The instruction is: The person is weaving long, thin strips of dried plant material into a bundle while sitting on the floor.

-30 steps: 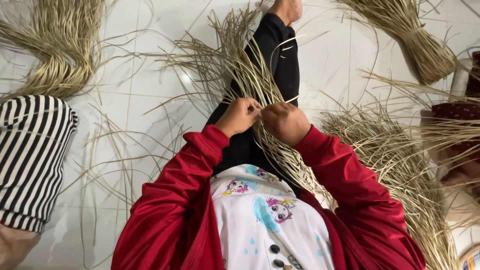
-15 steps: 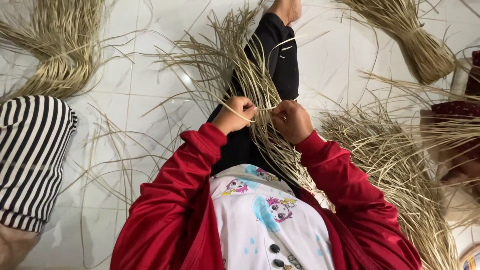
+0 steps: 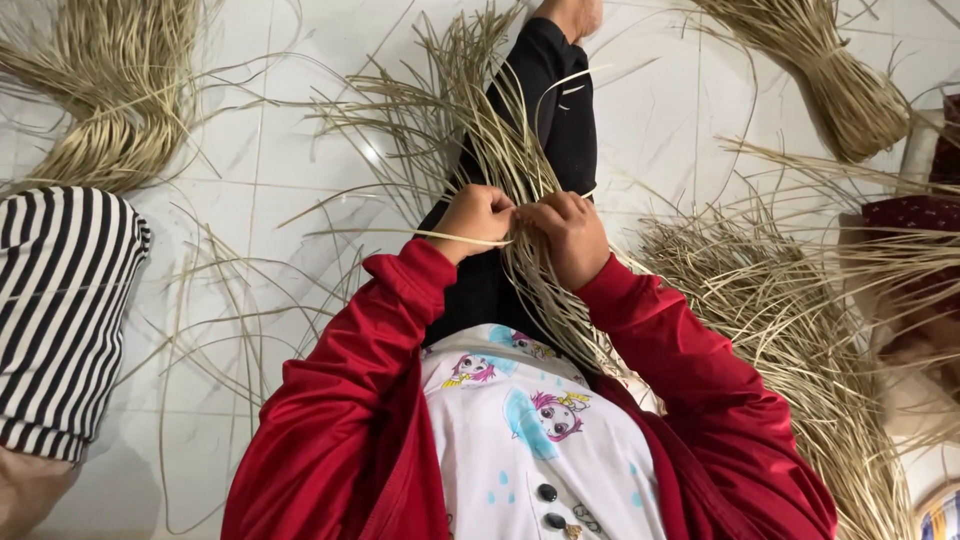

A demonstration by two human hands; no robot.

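Hands have closed together since the earlier frame: left hand (image 3: 478,219) and right hand (image 3: 566,232) now touch, both pinching reeds (image 3: 520,165); plaiting appears under way.

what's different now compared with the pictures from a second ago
The left hand and right hand, parted half a second ago, have closed together again on the straw strands; one strand now juts out leftward. The tied bundles and striped cloth stayed put.
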